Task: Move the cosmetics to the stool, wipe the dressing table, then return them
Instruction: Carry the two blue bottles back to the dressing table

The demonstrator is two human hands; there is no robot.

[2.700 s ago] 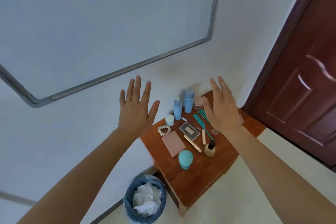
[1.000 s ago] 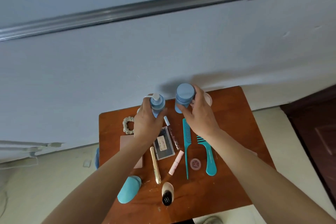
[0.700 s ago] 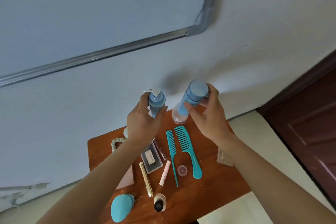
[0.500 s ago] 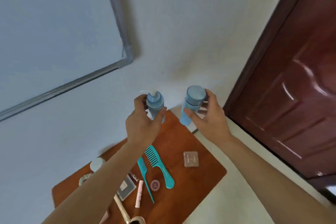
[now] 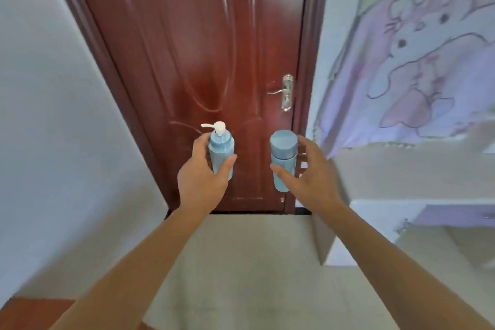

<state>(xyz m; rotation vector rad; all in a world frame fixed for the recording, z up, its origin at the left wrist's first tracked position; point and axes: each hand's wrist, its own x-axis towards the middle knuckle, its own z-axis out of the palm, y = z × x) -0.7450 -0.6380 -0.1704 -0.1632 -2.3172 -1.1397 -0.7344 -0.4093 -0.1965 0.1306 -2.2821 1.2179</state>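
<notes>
My left hand (image 5: 203, 179) grips a light blue pump bottle (image 5: 221, 151) with a white pump head, held upright in the air. My right hand (image 5: 310, 182) grips a light blue bottle (image 5: 282, 158) with a round blue cap, also upright. Both bottles are raised in front of a dark red door. Only a brown corner of the wooden dressing table (image 5: 29, 313) shows at the bottom left; the other cosmetics are out of view.
A closed dark red door (image 5: 203, 61) with a metal handle (image 5: 284, 91) is straight ahead. A white wall is on the left. On the right stands pale furniture (image 5: 401, 169) draped with a lilac cartoon-print cloth (image 5: 417, 61). Beige floor (image 5: 241, 262) lies below.
Both hands gripped the two blue bottles and lifted them off the table. The view has turned right from the table to the door, carrying the bottles along.
</notes>
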